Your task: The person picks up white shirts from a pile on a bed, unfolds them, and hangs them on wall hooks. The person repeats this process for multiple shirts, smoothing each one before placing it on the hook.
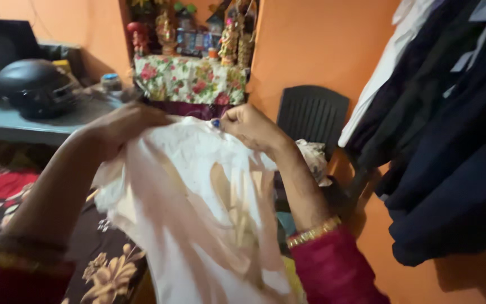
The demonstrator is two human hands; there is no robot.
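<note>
Here we log one white garment (198,208), long axis hanging downward from its top edge; left hand (122,126) and right hand (251,128), level, each grip apparently pinched shut on it.

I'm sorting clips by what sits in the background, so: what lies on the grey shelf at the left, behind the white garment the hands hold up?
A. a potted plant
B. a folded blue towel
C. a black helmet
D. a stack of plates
C: a rounded black helmet rests on the grey shelf, left of the white garment.
</note>
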